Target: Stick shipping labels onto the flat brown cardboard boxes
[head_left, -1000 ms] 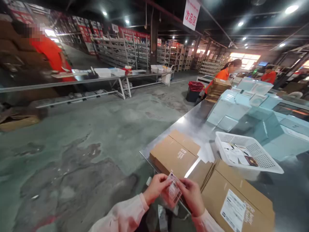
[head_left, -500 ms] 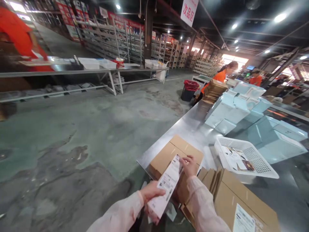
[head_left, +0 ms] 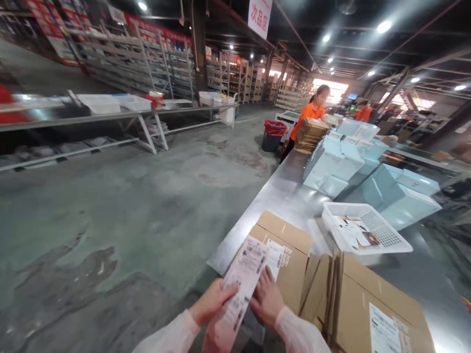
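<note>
My left hand (head_left: 215, 301) grips a strip of printed shipping labels (head_left: 247, 267), its thumb on top of the paper. The strip lies partly over a flat cardboard box (head_left: 294, 279) at the table's near corner. On that box a white label (head_left: 275, 257) shows beside the strip. My right hand (head_left: 268, 296) rests with spread fingers at the lower edge of this label, holding nothing. To the right, folded cardboard boxes (head_left: 368, 294) lean together, the front one bearing a white label (head_left: 384, 328).
A white perforated basket (head_left: 331, 220) with cards stands on the metal table (head_left: 268, 196). Behind it are pale blue boxes (head_left: 340, 159) and stacked cardboard (head_left: 309, 135). A person in orange (head_left: 303, 117) stands beyond, near a black bin (head_left: 272, 139).
My right hand has let go of the strip's upper end and moved down onto the box. A label now shows on the box. The view has turned rightward.
</note>
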Motion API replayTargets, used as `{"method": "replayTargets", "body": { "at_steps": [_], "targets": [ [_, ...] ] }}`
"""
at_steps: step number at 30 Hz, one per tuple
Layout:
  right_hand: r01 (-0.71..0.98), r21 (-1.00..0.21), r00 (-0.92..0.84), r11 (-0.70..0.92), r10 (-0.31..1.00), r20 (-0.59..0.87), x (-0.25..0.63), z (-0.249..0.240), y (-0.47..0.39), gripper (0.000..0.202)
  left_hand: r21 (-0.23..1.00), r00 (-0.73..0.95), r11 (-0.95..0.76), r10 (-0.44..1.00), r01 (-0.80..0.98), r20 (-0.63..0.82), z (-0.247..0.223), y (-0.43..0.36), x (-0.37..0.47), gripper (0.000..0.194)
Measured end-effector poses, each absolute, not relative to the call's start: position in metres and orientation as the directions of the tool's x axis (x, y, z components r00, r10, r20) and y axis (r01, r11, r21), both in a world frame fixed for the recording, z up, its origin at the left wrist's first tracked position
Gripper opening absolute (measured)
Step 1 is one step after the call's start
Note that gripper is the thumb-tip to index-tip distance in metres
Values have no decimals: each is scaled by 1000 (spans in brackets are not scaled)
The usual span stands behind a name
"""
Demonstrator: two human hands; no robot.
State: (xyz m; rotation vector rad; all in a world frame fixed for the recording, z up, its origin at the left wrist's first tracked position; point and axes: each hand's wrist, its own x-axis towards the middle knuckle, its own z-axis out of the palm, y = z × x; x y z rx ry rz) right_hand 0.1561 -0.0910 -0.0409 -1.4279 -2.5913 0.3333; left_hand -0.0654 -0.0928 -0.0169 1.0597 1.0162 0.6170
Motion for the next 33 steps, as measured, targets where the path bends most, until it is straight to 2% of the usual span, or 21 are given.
{"method": "replayTargets", "body": {
  "at_steps": [1,2,4,5,6,8,10,12,13,15,17,20,22,24,26,27,28,29,30,32,33],
  "targets": [
    [808,-301,-507,506,858,81,161,-42,-107,53,935,383,336,854,113,-353,-11,-75,-58,73],
    [862,-311,-386,401,916,111,168,-42,-119,49,944,334,265,887,194,-318,-8,-58,-49,69],
    [963,-265,92,-56,988,124,186,-37,-132,49,924,239,145,941,355,-239,-7,-27,-29,55],
    [928,-218,332,-302,936,116,194,-33,-134,50,903,203,116,955,413,-215,-8,-14,-20,48],
    [863,-171,496,-476,863,99,201,-29,-133,52,887,175,108,963,449,-205,-10,-4,-11,43],
    [798,-135,597,-588,802,35,208,-24,-129,53,863,143,116,967,491,-211,-14,8,1,37],
    [795,-225,579,-563,816,5,209,-21,-127,51,841,125,119,968,528,-216,-13,9,7,37],
    [753,-407,584,-518,810,49,211,-19,-132,53,855,124,90,976,511,-177,-6,1,11,41],
    [703,-524,600,-481,796,75,217,-16,-137,56,890,146,81,976,448,-163,1,-6,13,44],
    [557,-740,653,-377,749,110,243,-5,-159,66,966,257,148,945,213,-202,21,-22,17,53],
    [414,-850,731,-326,675,97,289,11,-195,76,945,422,327,860,-23,-287,45,-38,20,62],
    [328,-825,853,-460,519,49,374,41,-263,82,871,541,479,765,-113,-350,75,-58,18,64],
    [311,-724,900,-615,436,15,414,58,-295,75,879,539,453,782,-145,-314,84,-68,14,61],
    [354,-589,919,-726,386,77,416,70,-300,70,894,534,416,800,-164,-275,84,-80,12,59],
    [456,-567,873,-686,467,137,375,74,-278,72,903,544,403,796,-147,-266,77,-95,14,59],
    [504,-660,794,-557,600,99,342,74,-259,73,908,556,401,786,-124,-271,73,-102,16,59],
    [465,-796,703,-388,708,66,304,72,-239,77,914,572,393,774,-98,-271,70,-109,18,59],
    [362,-903,542,-233,840,0,264,69,-221,78,924,594,373,762,-78,-258,68,-114,20,57],
    [231,-965,382,-128,924,-31,226,65,-205,73,936,610,345,758,-74,-232,67,-118,21,56],
    [46,-998,258,-51,966,-37,166,58,-184,53,951,572,287,802,-111,-175,67,-119,20,53],
    [10,-999,200,-51,979,-48,147,56,-178,48,951,513,272,843,-146,-162,68,-117,17,53]
  ]
}}
